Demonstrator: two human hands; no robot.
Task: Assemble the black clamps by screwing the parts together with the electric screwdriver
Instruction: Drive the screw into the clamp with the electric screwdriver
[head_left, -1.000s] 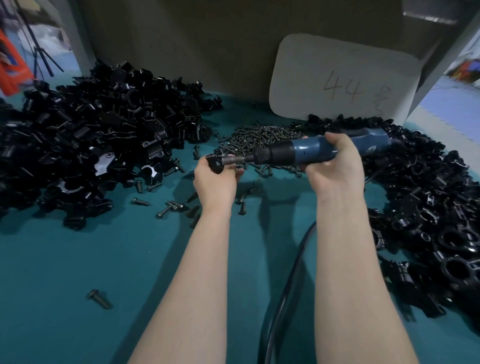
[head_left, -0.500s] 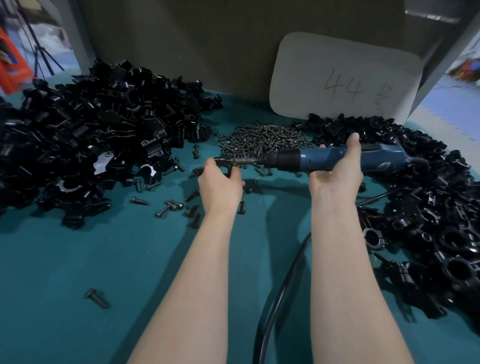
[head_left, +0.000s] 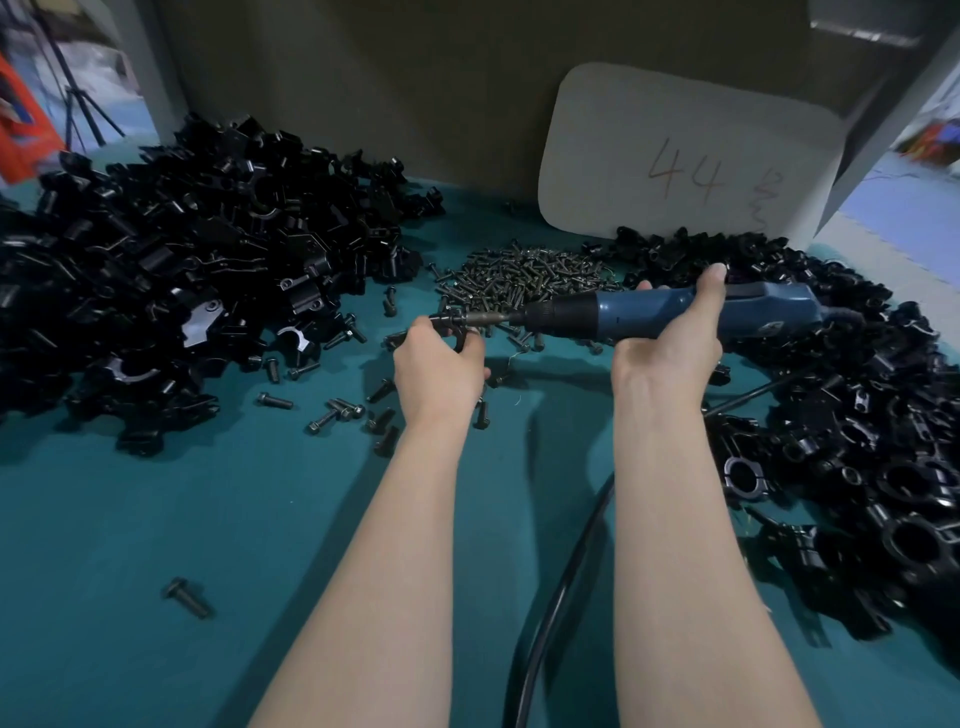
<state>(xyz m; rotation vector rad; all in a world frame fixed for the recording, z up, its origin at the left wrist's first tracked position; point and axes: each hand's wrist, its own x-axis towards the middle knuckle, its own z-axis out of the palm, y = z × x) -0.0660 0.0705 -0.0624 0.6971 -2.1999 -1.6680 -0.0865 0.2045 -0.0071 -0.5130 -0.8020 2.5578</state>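
Observation:
My left hand (head_left: 439, 366) grips a small black clamp (head_left: 451, 325) just above the teal table (head_left: 156, 519). My right hand (head_left: 670, 343) holds the blue electric screwdriver (head_left: 649, 312) level, index finger stretched over its top. The screwdriver's bit (head_left: 485, 319) points left and meets the clamp. Most of the clamp is hidden behind my left fingers.
A big heap of loose black clamp parts (head_left: 171, 270) fills the left. A pile of dark screws (head_left: 524, 275) lies behind my hands, with stray screws (head_left: 337, 410) nearby. Black clamps (head_left: 857, 441) are heaped on the right. The tool's black cable (head_left: 550, 597) runs toward me. A white card (head_left: 685, 161) leans at the back.
Both hands dropped slightly and the screwdriver slid to the right and levelled. My right index finger lifted and stretched over the tool. The bit stayed on the clamp.

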